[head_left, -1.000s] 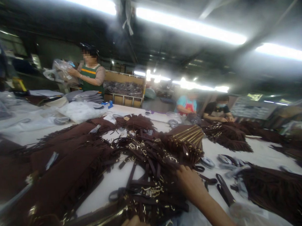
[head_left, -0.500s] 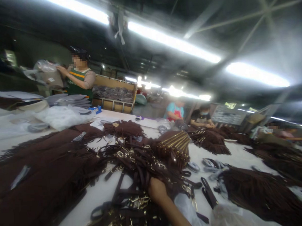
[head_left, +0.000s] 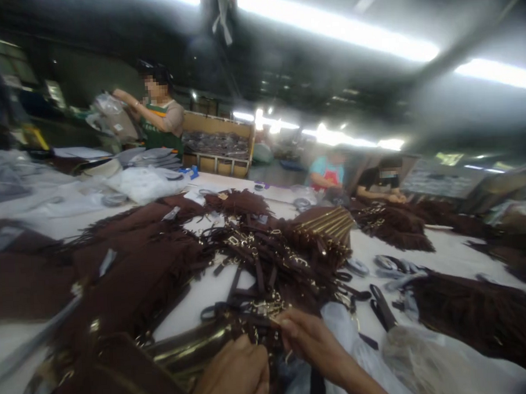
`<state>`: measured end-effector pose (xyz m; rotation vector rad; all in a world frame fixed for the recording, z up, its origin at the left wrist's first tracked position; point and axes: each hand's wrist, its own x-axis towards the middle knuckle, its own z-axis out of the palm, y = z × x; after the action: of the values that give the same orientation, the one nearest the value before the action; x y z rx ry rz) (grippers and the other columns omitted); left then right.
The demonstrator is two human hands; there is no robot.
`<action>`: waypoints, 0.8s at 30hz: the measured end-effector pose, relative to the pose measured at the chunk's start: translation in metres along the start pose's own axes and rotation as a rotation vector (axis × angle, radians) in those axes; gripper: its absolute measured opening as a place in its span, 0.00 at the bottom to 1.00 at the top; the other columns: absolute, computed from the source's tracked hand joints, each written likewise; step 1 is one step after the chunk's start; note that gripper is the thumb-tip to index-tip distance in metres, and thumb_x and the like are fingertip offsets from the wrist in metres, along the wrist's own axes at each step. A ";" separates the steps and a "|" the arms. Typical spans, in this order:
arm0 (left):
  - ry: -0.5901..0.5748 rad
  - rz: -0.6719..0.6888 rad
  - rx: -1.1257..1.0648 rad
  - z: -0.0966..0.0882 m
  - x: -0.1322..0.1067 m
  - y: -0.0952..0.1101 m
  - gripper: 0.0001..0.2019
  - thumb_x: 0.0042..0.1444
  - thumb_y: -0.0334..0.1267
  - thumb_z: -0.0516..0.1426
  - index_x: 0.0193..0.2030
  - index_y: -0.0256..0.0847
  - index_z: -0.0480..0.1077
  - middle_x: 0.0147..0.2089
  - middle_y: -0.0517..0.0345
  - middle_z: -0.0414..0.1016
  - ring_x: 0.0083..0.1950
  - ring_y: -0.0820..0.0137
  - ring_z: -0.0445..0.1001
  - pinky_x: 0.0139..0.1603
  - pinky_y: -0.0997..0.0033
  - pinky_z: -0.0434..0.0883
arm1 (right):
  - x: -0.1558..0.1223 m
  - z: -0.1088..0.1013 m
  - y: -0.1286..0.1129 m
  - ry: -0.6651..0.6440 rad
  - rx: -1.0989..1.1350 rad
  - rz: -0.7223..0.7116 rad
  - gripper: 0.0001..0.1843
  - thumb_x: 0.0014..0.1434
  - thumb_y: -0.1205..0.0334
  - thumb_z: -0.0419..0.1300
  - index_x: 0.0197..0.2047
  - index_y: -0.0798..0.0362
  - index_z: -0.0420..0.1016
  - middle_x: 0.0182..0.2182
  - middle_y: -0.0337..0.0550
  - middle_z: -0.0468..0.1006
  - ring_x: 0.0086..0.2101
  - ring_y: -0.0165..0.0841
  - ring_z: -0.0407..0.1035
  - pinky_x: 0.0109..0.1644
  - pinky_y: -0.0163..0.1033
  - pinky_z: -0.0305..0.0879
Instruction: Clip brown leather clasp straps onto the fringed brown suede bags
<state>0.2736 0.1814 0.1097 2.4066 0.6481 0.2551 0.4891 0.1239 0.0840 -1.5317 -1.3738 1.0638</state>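
My right hand reaches into a tangle of dark brown straps with gold clasps on a white table, its fingers pinched on a strap end near the gold hardware. My left hand sits low at the bottom edge, curled against the same bundle of straps; what it holds is hidden. Brown fringed suede bags lie spread to the left of both hands.
More fringed brown pieces lie at the right, with clear plastic bags near the front. A person in a green apron handles a plastic bag at the back left. Two other people work at the table's far side.
My right hand has pulled back towards me from the strap pile, and my left hand has come up into view beside it. The camera has swung back and down a little.
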 end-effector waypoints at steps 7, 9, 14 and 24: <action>-0.074 -0.033 -0.037 0.000 0.001 0.005 0.04 0.61 0.32 0.52 0.36 0.42 0.68 0.40 0.58 0.73 0.44 0.66 0.68 0.41 0.69 0.63 | -0.055 0.008 -0.036 -0.223 -0.072 -0.022 0.12 0.67 0.51 0.55 0.41 0.51 0.70 0.31 0.36 0.73 0.32 0.29 0.66 0.36 0.32 0.61; -0.068 -0.029 -0.053 0.000 0.000 0.004 0.04 0.61 0.33 0.53 0.36 0.41 0.67 0.40 0.58 0.72 0.44 0.66 0.68 0.40 0.69 0.62 | -0.058 0.010 -0.035 -0.204 -0.106 -0.027 0.08 0.67 0.54 0.56 0.44 0.49 0.69 0.36 0.37 0.75 0.36 0.31 0.69 0.40 0.33 0.63; -0.077 -0.001 -0.029 0.008 0.002 -0.004 0.04 0.59 0.31 0.52 0.36 0.40 0.67 0.39 0.56 0.71 0.42 0.65 0.67 0.39 0.68 0.61 | -0.056 0.014 -0.019 -0.215 -0.115 -0.042 0.07 0.63 0.60 0.59 0.46 0.47 0.71 0.37 0.37 0.80 0.37 0.33 0.74 0.39 0.33 0.64; -0.073 0.007 -0.016 0.012 0.005 -0.010 0.05 0.59 0.31 0.50 0.36 0.41 0.67 0.38 0.55 0.71 0.41 0.65 0.68 0.39 0.68 0.63 | -0.053 0.017 -0.004 -0.214 0.049 -0.096 0.22 0.67 0.42 0.51 0.39 0.50 0.75 0.32 0.39 0.74 0.33 0.33 0.67 0.37 0.34 0.61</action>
<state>0.2783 0.1847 0.0940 2.3916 0.6027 0.1736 0.4686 0.0720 0.0858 -1.3323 -1.5379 1.2189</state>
